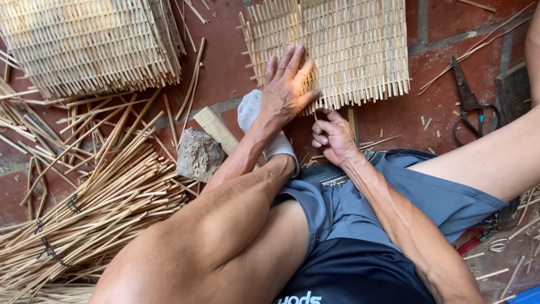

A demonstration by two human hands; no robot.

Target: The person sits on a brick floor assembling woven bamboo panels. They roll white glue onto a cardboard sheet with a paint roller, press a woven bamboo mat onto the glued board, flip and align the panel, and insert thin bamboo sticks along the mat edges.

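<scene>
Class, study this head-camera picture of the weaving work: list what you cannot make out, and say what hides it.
- Woven mat, head view: far end cut off by the top edge.
- Left hand: palm and the mat under it are hidden.
- Right hand: curled fingers hide what it pinches.
- Shears: lower handles blurred by shadow.
- Stick bundles: cut off at the left edge.

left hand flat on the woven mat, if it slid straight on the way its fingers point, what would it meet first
The left hand points up the picture along the woven bamboo mat. It would likely meet only more mat; nothing else shows there.
</scene>
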